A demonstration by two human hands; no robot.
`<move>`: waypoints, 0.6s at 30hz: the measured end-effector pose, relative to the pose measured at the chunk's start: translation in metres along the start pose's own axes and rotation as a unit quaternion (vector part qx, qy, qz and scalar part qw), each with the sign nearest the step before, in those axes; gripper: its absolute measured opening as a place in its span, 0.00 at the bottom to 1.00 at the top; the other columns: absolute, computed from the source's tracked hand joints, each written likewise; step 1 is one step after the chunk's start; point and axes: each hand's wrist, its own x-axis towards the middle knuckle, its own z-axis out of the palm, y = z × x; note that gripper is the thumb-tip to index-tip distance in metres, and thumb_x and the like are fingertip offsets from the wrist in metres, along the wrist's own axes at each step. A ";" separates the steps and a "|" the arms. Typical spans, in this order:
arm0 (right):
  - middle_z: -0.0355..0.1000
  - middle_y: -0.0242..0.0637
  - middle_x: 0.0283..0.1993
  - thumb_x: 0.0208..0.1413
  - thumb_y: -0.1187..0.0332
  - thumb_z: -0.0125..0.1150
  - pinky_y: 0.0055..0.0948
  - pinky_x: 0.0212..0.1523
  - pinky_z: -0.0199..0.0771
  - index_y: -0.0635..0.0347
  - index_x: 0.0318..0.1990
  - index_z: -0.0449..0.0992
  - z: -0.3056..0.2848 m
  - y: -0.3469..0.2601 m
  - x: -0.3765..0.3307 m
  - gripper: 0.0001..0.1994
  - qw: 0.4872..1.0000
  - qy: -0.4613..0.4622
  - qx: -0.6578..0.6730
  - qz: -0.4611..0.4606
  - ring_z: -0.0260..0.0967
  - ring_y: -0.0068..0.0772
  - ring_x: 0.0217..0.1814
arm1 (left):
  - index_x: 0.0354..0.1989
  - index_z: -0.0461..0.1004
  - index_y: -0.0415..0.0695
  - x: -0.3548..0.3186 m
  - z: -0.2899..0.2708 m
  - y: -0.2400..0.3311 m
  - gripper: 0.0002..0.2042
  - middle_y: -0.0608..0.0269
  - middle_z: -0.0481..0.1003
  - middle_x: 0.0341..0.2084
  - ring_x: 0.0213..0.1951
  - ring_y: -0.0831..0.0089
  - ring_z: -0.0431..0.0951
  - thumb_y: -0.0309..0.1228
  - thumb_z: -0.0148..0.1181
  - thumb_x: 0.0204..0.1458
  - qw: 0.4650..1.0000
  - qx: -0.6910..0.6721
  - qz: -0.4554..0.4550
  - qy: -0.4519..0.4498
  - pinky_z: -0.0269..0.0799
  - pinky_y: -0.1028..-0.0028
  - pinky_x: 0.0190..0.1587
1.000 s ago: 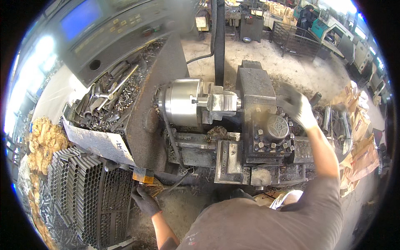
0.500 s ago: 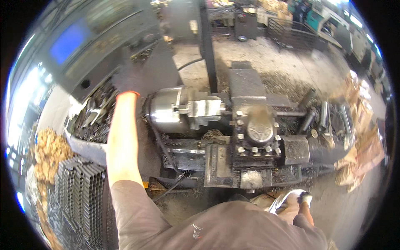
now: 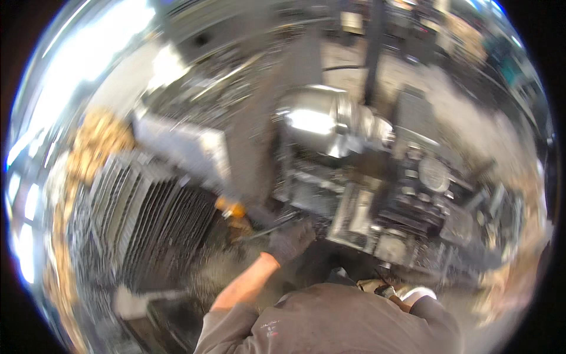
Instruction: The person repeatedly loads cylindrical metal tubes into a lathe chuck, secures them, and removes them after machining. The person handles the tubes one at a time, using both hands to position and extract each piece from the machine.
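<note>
Below the lathe chuck [image 3: 321, 121], a gloved left hand [image 3: 290, 239] is seen closed on a dark lever [image 3: 268, 227] at the machine's front; the workpiece remains chucked, blurred

A glossy bare-metal chuck [image 3: 318, 121] gleams above the left hand [image 3: 290, 241] in dark matt cloth.
</note>
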 end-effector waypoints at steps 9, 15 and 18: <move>0.84 0.35 0.50 0.64 0.54 0.60 0.49 0.41 0.84 0.45 0.49 0.83 0.213 -0.202 -0.078 0.13 0.374 -0.041 -0.863 -0.337 0.83 0.48 0.47 | 0.58 0.83 0.45 -0.636 0.165 -0.216 0.29 0.43 0.78 0.61 0.63 0.43 0.78 0.55 0.54 0.60 0.571 -0.149 -0.802 0.097 0.74 0.54 0.64; 0.82 0.35 0.37 0.52 0.56 0.70 0.48 0.38 0.81 0.45 0.35 0.83 0.493 -0.260 -0.107 0.08 0.054 -0.087 -0.902 -0.420 0.80 0.50 0.38 | 0.58 0.82 0.47 -0.826 0.182 -0.122 0.28 0.47 0.79 0.61 0.63 0.45 0.78 0.55 0.56 0.59 0.294 -0.141 -0.906 0.268 0.74 0.53 0.63; 0.80 0.41 0.33 0.47 0.57 0.73 0.51 0.36 0.80 0.49 0.27 0.83 0.631 -0.276 -0.123 0.09 -0.073 -0.083 -0.895 -0.431 0.80 0.53 0.36 | 0.59 0.82 0.48 -0.809 0.230 -0.104 0.29 0.45 0.79 0.61 0.63 0.45 0.78 0.55 0.55 0.59 0.277 -0.199 -0.896 0.285 0.73 0.52 0.64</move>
